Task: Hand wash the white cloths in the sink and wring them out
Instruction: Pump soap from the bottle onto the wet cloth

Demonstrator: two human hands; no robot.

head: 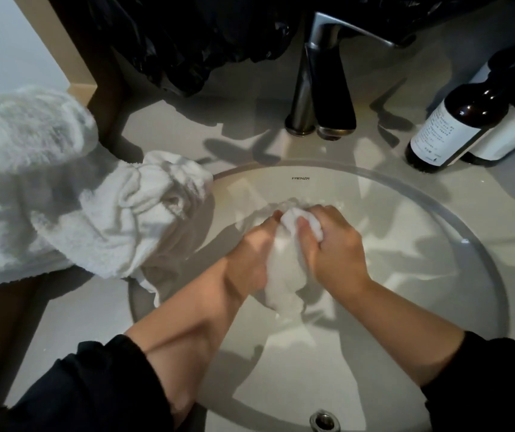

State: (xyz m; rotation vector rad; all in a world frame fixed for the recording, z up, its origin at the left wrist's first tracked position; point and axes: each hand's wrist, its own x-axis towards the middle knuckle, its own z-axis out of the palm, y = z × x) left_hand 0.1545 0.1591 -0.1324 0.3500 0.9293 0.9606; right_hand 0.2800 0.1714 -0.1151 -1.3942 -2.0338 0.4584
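Wringing: we bunched the white cloth (284, 269) between both hands at the centre of the frame, low inside the sink (421, 307)
Left hand (253, 254): our fingers curled round the cloth's left side; palm against it
Right hand (337, 251): fingers and thumb clenched on its upper end
Towel pile (94, 213): left of frame; one fold overhung the basin rim
Faucet (321, 88): top centre; two dark bottles (455, 129) stood upper right

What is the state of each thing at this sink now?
white cloth: bunched, squeezed over the sink.
left grip: curled round the cloth.
right grip: curled round the cloth.
towel pile: crumpled on the counter, edge overhanging the sink.
faucet: no stream visible.
brown bottles: standing side by side.
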